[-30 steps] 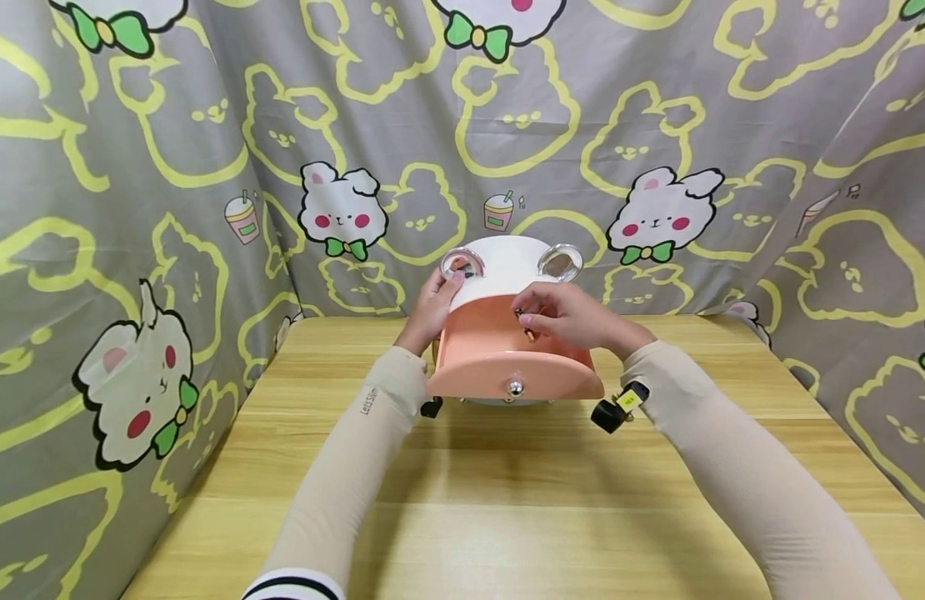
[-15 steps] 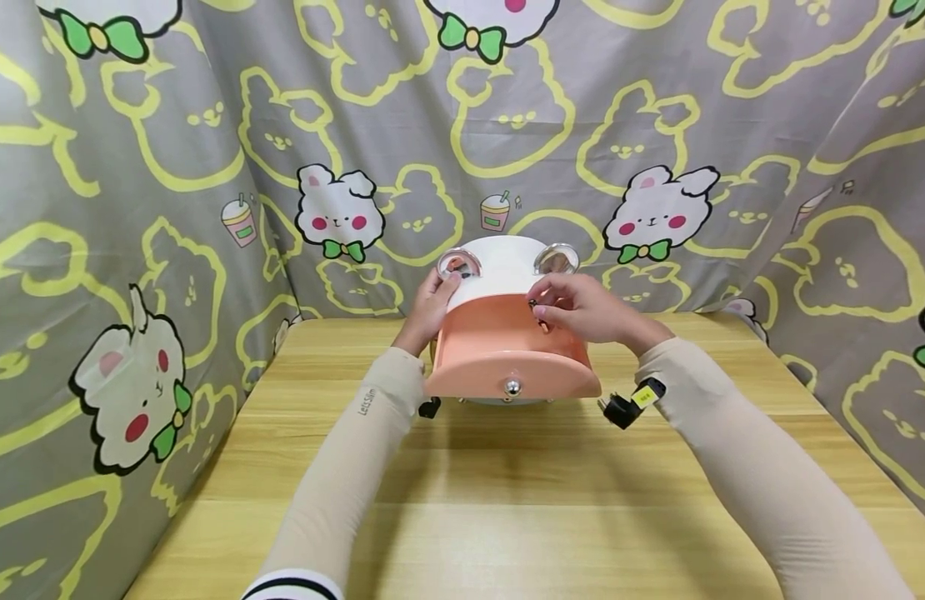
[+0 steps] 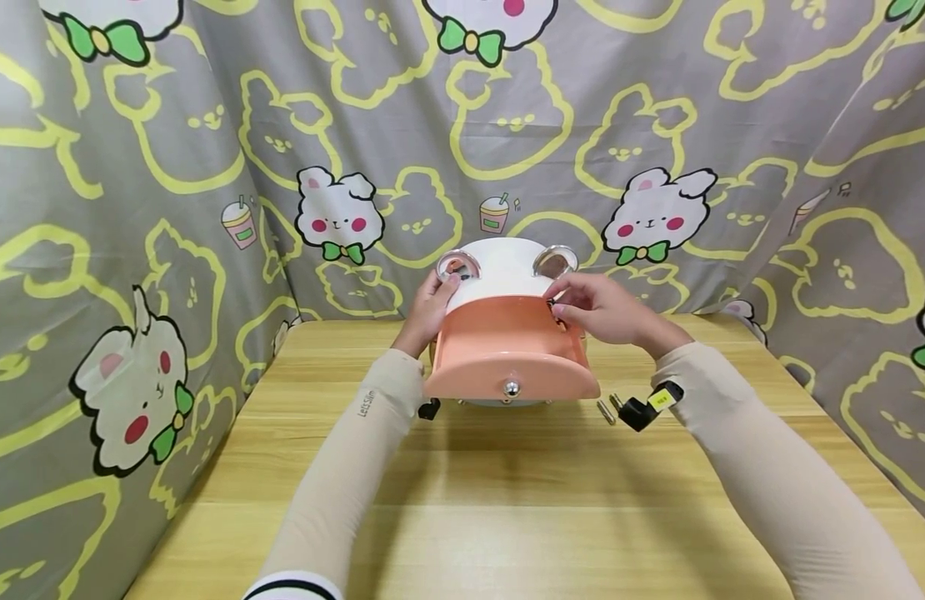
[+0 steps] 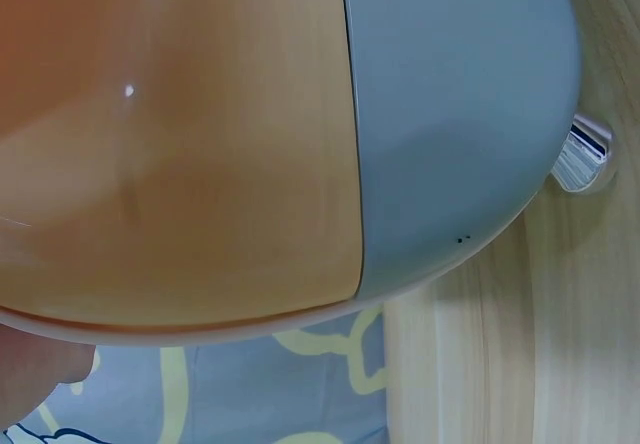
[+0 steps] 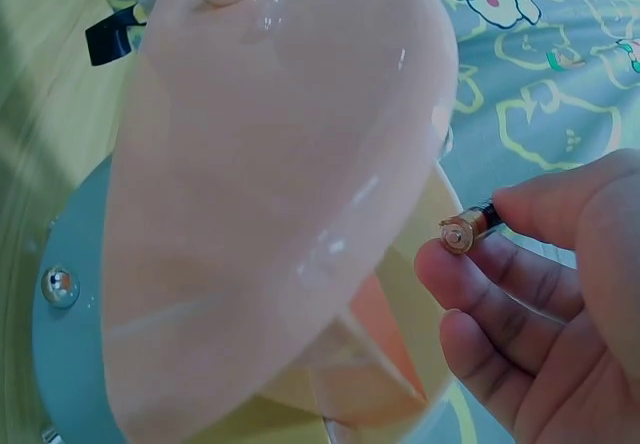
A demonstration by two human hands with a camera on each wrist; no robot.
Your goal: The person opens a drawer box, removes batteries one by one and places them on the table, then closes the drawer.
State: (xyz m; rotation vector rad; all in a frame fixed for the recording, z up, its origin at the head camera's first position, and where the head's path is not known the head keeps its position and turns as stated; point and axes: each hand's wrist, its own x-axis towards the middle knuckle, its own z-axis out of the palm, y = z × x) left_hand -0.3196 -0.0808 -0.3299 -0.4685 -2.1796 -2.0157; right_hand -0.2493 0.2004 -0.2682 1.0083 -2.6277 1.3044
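A small white box shaped like an animal head, the drawer box (image 3: 502, 260), stands on the table with two round shiny ears. Its orange drawer (image 3: 500, 371) is pulled out, with a silver ball knob in front. My left hand (image 3: 430, 307) holds the box's left side near the ear; in the left wrist view only a bit of that hand shows at the lower left. Over the drawer's right side, my right hand (image 3: 601, 307) pinches a small battery (image 5: 470, 228) between thumb and fingers, its gold end facing the right wrist camera.
Small shiny metal-coloured cylinders (image 3: 607, 411) lie on the wooden table (image 3: 500, 517) right of the drawer. A wrist camera (image 3: 650, 406) sits by the right sleeve. A grey patterned curtain (image 3: 425, 125) hangs behind and at both sides.
My right hand has moved right with the battery, from over the drawer's middle to its right side. The left hand stays on the box.
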